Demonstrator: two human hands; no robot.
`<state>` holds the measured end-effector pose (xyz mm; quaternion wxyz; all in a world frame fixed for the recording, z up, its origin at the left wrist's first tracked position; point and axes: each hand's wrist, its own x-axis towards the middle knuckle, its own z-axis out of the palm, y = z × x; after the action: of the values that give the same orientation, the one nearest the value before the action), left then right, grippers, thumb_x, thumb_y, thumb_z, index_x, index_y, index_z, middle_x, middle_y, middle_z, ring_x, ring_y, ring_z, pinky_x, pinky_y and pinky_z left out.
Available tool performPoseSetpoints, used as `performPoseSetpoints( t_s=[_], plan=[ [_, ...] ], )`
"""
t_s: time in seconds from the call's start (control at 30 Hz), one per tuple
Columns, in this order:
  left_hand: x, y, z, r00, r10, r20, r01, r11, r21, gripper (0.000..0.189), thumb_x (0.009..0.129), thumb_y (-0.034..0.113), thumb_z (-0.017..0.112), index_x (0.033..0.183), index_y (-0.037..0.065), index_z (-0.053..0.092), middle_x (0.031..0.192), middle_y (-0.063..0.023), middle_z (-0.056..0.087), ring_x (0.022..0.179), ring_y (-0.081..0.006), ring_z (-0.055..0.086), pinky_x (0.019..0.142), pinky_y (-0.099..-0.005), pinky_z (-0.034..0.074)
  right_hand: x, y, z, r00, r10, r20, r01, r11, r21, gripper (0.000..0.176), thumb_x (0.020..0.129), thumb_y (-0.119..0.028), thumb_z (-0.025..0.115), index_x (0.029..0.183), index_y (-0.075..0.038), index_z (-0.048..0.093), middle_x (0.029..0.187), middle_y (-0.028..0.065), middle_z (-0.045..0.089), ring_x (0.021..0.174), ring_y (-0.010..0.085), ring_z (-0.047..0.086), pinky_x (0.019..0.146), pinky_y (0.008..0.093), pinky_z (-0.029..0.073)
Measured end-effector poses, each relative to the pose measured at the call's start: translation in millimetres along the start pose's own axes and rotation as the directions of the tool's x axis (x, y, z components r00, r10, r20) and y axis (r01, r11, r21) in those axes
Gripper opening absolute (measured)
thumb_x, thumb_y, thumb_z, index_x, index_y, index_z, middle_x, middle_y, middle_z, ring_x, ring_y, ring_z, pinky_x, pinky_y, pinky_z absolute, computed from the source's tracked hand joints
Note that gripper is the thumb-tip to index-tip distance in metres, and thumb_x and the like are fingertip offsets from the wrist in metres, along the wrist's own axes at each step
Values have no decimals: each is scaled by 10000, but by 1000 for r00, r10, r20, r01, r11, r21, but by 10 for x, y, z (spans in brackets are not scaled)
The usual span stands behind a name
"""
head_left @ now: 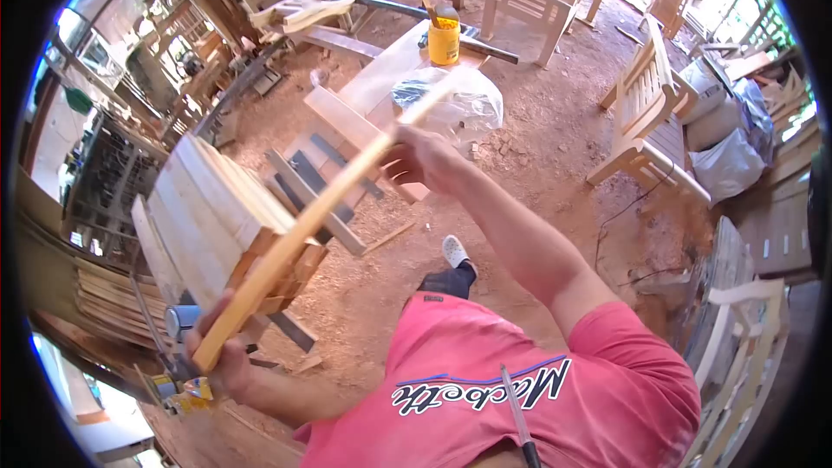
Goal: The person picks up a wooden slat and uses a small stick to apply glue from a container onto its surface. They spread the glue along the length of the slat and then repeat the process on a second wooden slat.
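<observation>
A long, narrow wooden board [325,199] slants across the middle of the view, from low left up toward the yellow container. My left hand [227,364] is closed round its near end. Farther along, my right hand [425,160] grips the board, its fingers curled under the edge. The far end is blurred and passes over a clear plastic bag [472,100]. Below the board, beside my left hand, lies a stack of pale planks [204,199].
A yellow container [444,42] with a brush stands on a pale work surface [373,78]. Wooden benches [646,121] and a chair frame [533,9] stand to the right and back. A blue can [180,321] is near the left hand. Shavings cover the floor [529,182].
</observation>
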<state>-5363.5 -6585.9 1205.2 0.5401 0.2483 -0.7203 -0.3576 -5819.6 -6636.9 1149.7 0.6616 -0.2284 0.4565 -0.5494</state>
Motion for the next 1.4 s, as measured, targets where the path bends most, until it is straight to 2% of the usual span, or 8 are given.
performPoseSetpoints(
  t_s=[0.13, 0.37, 0.53, 0.8, 0.9, 1.13, 1.27, 1.4],
  plan=[
    [-132, -232, 312, 956, 41, -290, -13, 995, 99, 481, 982, 246, 475, 1361, -12, 330, 1261, -361, 486, 1140, -412, 536, 980, -468, 435, 480, -673, -677, 848, -255, 465, 522, 253, -814, 350, 939, -322, 537, 1082, -13, 620, 978, 62, 655, 896, 135, 606, 784, 277, 490],
    [617, -124, 1052, 974, 126, -189, -74, 963, 259, 470, 998, 261, 397, 1408, 40, 337, 1269, -359, 478, 1148, -448, 511, 998, -506, 394, 843, -2278, -1896, 851, -525, -7, 265, 440, -858, 248, 908, -150, 575, 1100, 1, 621, 925, 77, 671, 860, 143, 630, 793, 283, 514],
    [793, 25, 1530, 941, 107, -322, -76, 991, 106, 472, 979, 315, 451, 1358, 34, 414, 1248, -317, 514, 1159, -401, 517, 982, -486, 419, 1853, -2731, -2105, 737, -636, 230, 520, 316, -794, 263, 860, -116, 612, 1090, 12, 627, 986, 115, 671, 865, 168, 640, 798, 280, 513],
    [479, 487, 2911, 780, 165, -603, 98, 920, 379, 433, 936, 301, 568, 1332, 150, 480, 1217, -234, 554, 1122, -325, 544, 954, -442, 442, 3198, -2866, -2002, 567, -361, 740, 489, -576, -655, 337, 782, -148, 610, 1106, -61, 646, 1131, 147, 636, 1110, 351, 572, 945, 443, 465],
    [395, 670, 3419, 695, 110, -711, 256, 886, 387, 390, 913, 253, 615, 1269, 140, 507, 1192, -214, 567, 1114, -308, 545, 918, -424, 464, 3436, -3115, -1893, 801, 157, 578, 514, -676, -528, 266, 771, -122, 627, 1021, -45, 676, 1084, 154, 651, 1051, 349, 603, 890, 444, 492],
    [340, 689, 4220, 562, 29, -826, 352, 896, 271, 320, 915, 172, 590, 1210, 73, 512, 1160, -175, 558, 1070, -261, 547, 924, -381, 437, 3588, -3342, -1840, 663, 321, 677, 669, -660, -341, 105, 742, -35, 626, 835, -21, 674, 872, 163, 663, 890, 333, 641, 751, 414, 514],
    [-205, 94, 4132, -82, -141, -987, 355, 921, -161, 237, 905, 159, 590, 1059, -19, 566, 1042, -119, 592, 933, -181, 565, 830, -291, 455, 3263, -3580, -1713, 629, 264, 732, 636, -715, -289, 90, 751, -28, 608, 826, -56, 648, 869, 130, 644, 902, 320, 621, 769, 420, 494],
    [-776, -799, 4043, -291, -228, -929, 270, 912, -308, 201, 889, 105, 556, 1032, -36, 567, 1009, -120, 598, 890, -202, 575, 779, -304, 487, 3045, -3797, -1717, 636, 171, 753, 598, -726, -341, 104, 747, -27, 606, 840, -61, 638, 884, 124, 638, 902, 323, 618, 773, 420, 493]
  ],
)
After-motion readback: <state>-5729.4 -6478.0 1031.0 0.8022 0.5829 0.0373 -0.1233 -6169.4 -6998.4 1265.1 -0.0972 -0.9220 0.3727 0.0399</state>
